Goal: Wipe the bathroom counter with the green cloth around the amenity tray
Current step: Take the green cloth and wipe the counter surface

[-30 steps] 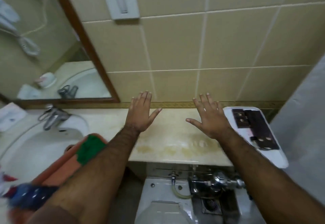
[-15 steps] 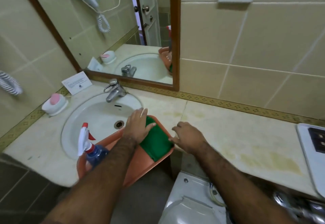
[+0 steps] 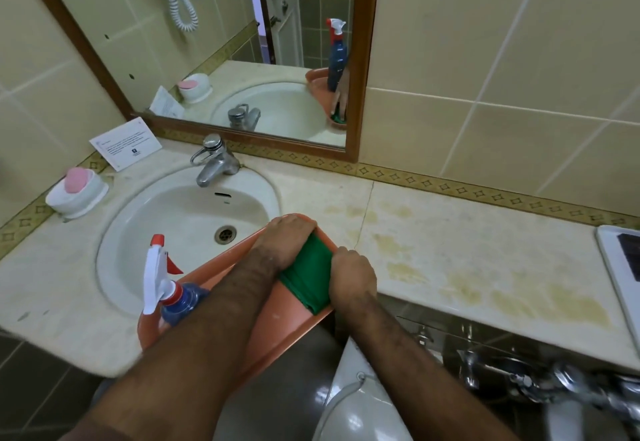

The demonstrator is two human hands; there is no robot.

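Observation:
The folded green cloth lies in the right end of an orange plastic basin that rests across the sink's front edge. My left hand curls over the cloth's far left side and my right hand grips its right edge, fingers closed on it. The beige counter stretches to the right, marked with yellowish stains. The white amenity tray with dark items sits at the far right edge, only partly in view.
A spray bottle with a white and red trigger stands in the basin's left end. The white sink with a chrome faucet, a soap dish and a white card lie to the left. A toilet stands below.
The view swung left from the tray area to the sink. Both hands left the counter and came onto the green cloth in the basin, then closed around its edges.

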